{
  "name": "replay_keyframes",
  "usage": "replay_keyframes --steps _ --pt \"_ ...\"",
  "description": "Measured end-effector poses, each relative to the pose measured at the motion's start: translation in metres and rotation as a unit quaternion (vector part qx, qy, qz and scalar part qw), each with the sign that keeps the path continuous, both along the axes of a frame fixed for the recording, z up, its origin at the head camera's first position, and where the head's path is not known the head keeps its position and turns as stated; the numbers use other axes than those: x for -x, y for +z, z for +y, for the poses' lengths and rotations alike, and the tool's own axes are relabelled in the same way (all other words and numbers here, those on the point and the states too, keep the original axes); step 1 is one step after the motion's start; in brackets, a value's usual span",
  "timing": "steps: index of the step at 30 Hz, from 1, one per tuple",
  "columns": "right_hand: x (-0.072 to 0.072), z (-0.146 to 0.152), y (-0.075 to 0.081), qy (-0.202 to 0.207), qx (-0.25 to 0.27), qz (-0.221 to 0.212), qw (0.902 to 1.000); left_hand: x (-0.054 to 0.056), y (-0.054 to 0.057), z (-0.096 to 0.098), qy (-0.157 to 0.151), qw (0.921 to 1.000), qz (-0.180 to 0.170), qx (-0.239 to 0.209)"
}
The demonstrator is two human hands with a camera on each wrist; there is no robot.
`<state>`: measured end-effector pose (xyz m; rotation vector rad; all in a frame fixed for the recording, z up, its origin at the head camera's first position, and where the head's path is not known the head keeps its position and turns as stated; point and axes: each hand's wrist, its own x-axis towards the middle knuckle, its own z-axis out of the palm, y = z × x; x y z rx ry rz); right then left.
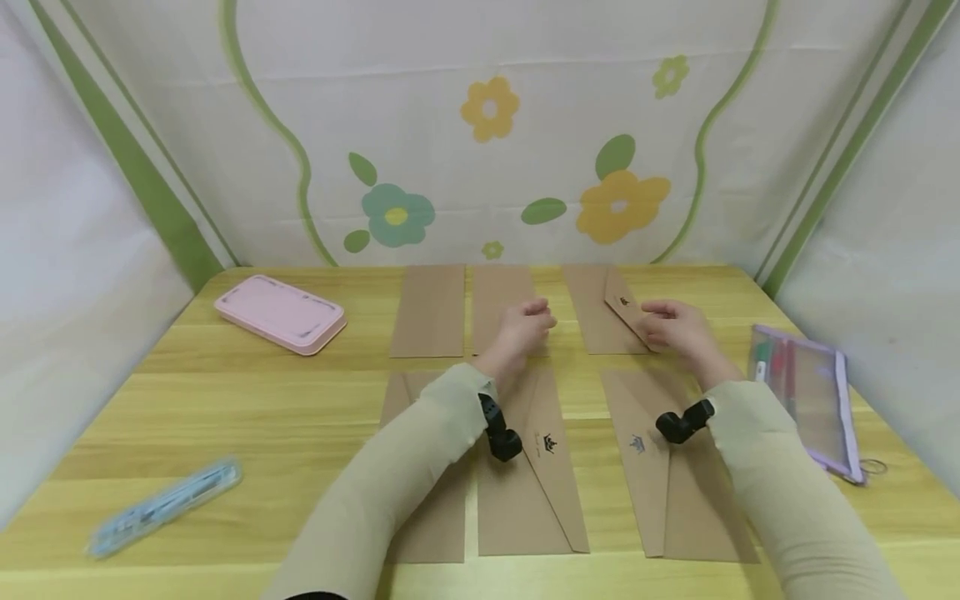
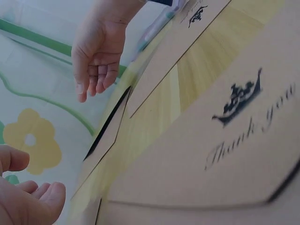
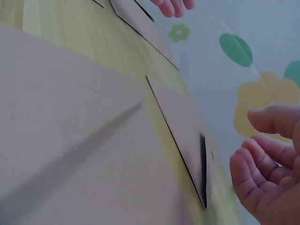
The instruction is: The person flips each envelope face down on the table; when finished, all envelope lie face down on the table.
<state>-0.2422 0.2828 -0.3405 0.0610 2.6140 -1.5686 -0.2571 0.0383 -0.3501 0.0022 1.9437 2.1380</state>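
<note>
My left hand [image 1: 521, 333] hovers over the back middle brown envelope [image 1: 498, 292], fingers loosely bent and holding nothing. My right hand [image 1: 675, 329] is beside the back right envelope [image 1: 592, 312], also loosely curled around nothing; its fingertips overlap the edge of the flap in the head view. That envelope's flap [image 3: 209, 173] stands slightly raised, with a dark gap under it. Below my forearms lie a front middle envelope [image 1: 517, 517] and a front right envelope [image 1: 705, 517], each with a printed crown. "Thank you" shows on a near flap [image 2: 239, 126] in the left wrist view.
Two more envelopes lie at the left of the rows, one at the back [image 1: 429, 312] and one in front [image 1: 438, 525], partly under my left sleeve. A pink case [image 1: 281, 310] and a light blue pen-like packet [image 1: 165, 507] lie left. A clear purple-edged zip pouch [image 1: 813, 392] lies right.
</note>
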Motion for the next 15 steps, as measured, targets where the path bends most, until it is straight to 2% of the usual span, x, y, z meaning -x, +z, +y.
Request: replay_keyframes --steps 9,15 --pt "0.002 0.018 -0.011 -0.019 -0.002 -0.023 0.9995 0.001 -0.009 0.022 -0.054 0.9974 0.001 0.048" --pt "0.003 0.025 -0.014 -0.015 -0.002 -0.043 0.999 0.004 -0.016 0.036 -0.071 0.9957 -0.014 0.058"
